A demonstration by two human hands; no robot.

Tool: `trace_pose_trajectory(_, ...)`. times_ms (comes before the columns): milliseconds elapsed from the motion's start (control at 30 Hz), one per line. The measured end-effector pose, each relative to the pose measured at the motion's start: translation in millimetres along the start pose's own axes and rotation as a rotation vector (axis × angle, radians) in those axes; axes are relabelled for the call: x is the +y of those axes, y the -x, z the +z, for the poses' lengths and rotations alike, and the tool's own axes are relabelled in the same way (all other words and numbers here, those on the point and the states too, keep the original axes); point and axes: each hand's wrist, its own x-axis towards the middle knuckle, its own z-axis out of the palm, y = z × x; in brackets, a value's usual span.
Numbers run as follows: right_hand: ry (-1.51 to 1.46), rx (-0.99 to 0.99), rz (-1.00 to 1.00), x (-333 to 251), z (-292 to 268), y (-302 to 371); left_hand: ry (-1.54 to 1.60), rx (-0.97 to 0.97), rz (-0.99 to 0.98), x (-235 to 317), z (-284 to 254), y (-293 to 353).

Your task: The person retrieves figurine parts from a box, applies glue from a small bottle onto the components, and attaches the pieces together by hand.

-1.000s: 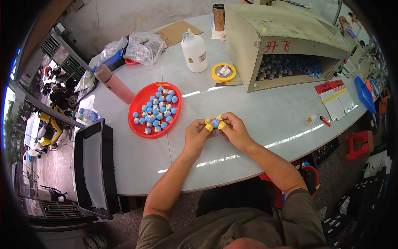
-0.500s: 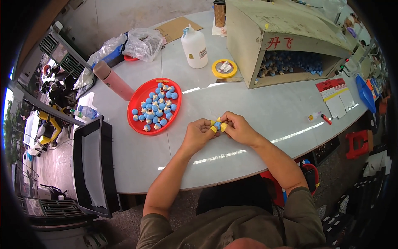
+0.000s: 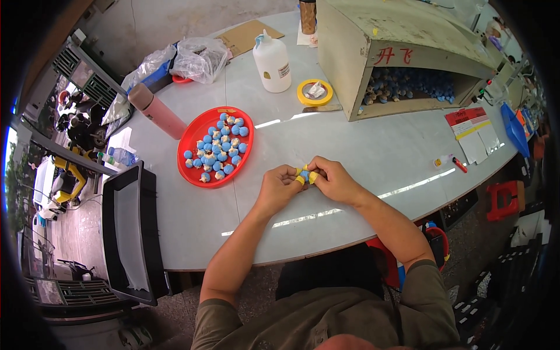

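Observation:
Over the grey table [image 3: 274, 242], my left hand [image 3: 276, 190] and my right hand [image 3: 335, 182] meet fingertip to fingertip. Between them they pinch a small blue ball [image 3: 304, 175], much of it hidden by the fingers. Yellow wraps cover the thumb tips and fingertips of both hands. To the left lies a round red tray [image 3: 201, 123], holding several blue balls [image 3: 223, 156] with ragged cream-coloured bits on them.
A pink bottle [image 3: 157, 112] leans beside the tray. Behind stand a white squeeze bottle [image 3: 272, 65], a yellow tape roll [image 3: 315, 101] and an open-fronted box [image 3: 344, 76] of blue pieces. Right lies a red marker [image 3: 459, 165]; left, a black bin [image 3: 153, 233].
Both hands stay nearly in place, still pinching the blue ball, with only slight finger movement. The whole view has shifted a little.

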Motion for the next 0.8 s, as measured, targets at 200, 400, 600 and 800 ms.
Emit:
trace_pose_trajectory(200, 0.031, 0.013, 0.013, 4.1, -0.1, -1.3, -0.014, 0.002, -0.029, 5.3, -0.2, -1.1)
trace_pose_trajectory(400, -0.105, 0.003, 0.137, -2.9, -0.9, -2.8, -0.015, 0.039, -0.093, 14.2, 2.5, 0.2)
trace_pose_trajectory(600, -0.085, -0.064, 0.139, -3.1, -6.0, -2.9, -0.007, -0.034, -0.049, 3.6, -3.1, -2.0)
trace_pose_trajectory(800, -0.014, -0.034, 0.075, -0.1, -3.2, -1.5, -0.038, -0.015, -0.021, 0.1, -0.7, -1.8)
